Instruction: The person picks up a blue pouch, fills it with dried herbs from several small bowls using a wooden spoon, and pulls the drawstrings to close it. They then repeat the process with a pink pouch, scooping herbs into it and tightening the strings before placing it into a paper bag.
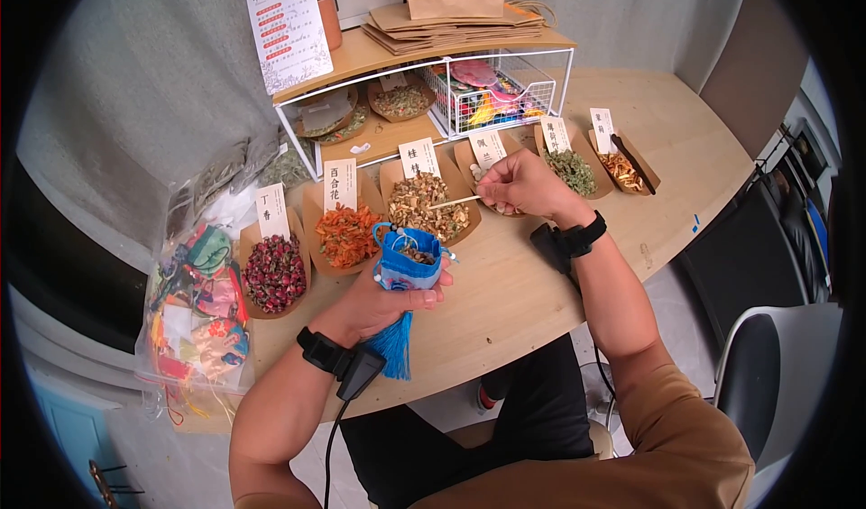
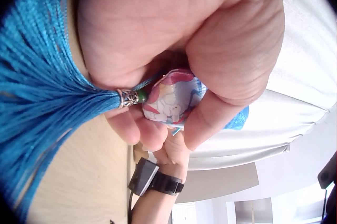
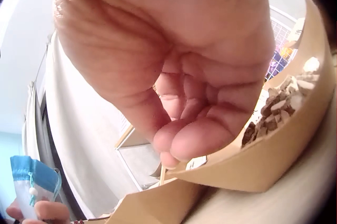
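In the middle of the frame, we see the left hand (image 1: pixel 383 302) with its fingers curled round the blue pouch (image 1: pixel 408 276) — its open mouth above them, the tassel (image 1: pixel 393 345) hanging below. Up and to the right, the right hand (image 1: pixel 523 186) pinches a thin stick (image 1: pixel 457 201) between thumb and fingers, its tip over pale chips (image 1: pixel 422 204). Beyond, on the worktop (image 1: pixel 505 302), we read 丁香 on the leftmost label (image 1: pixel 271 211), then 百合花 (image 1: pixel 339 184); the upper-left card (image 1: pixel 289 31) says 中药香囊.
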Available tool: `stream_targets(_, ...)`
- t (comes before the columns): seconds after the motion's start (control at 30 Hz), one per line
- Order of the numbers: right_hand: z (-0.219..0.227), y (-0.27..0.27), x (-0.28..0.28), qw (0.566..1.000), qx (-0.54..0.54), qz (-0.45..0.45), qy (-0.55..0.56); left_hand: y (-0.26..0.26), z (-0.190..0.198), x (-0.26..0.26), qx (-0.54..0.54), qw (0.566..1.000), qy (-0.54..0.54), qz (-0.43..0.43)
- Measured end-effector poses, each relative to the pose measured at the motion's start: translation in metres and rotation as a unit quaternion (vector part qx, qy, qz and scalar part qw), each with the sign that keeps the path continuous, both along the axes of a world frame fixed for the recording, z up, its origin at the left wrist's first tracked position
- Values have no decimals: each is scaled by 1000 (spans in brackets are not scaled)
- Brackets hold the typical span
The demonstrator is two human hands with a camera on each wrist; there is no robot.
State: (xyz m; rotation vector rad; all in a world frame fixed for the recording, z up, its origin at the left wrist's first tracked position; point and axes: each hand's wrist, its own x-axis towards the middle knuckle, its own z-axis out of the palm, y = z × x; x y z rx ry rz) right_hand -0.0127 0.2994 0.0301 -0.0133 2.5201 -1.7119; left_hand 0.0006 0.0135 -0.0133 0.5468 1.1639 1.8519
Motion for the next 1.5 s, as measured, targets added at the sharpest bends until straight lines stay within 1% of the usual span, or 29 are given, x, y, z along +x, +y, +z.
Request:
stream_targets(0.13,-5,4,-4,1000,-14,-16,0,0,-1,0,6,1000,8,2)
stream_targets(0.27,-7,6,-7,999,-27,-25,-4,0,-2,-2,0,1000,-8,-9)
stream_targets(0.4,-6,7,-7,999,-40,-22,-6,-1,1,-1,-5,1000,-6,-7)
stream_targets(0.5,-4,6,-7,998,-47,-37,-12,0,1,-1,-8,1000,-7,-6)
stream_targets(0.73,-8,9,-9,997,-57,-43,-7,0,-1,0,3,1000,11,1)
stream_targets(1.0,-8,10,-10,997,-66,-50,-4,0,-3,-2,2,1000,-1,-5)
stream_targets(1.2,-5,12,-7,995,-91,-42,14,0,0,-2,-2,1000,-4,-10)
stream_targets(1.4,9,7,2,991,-125,-11,45,0,0,0,7,1000,6,4)
stream_targets(1.5,13,6,7,986,-152,20,70,0,1,1,9,1000,9,5)
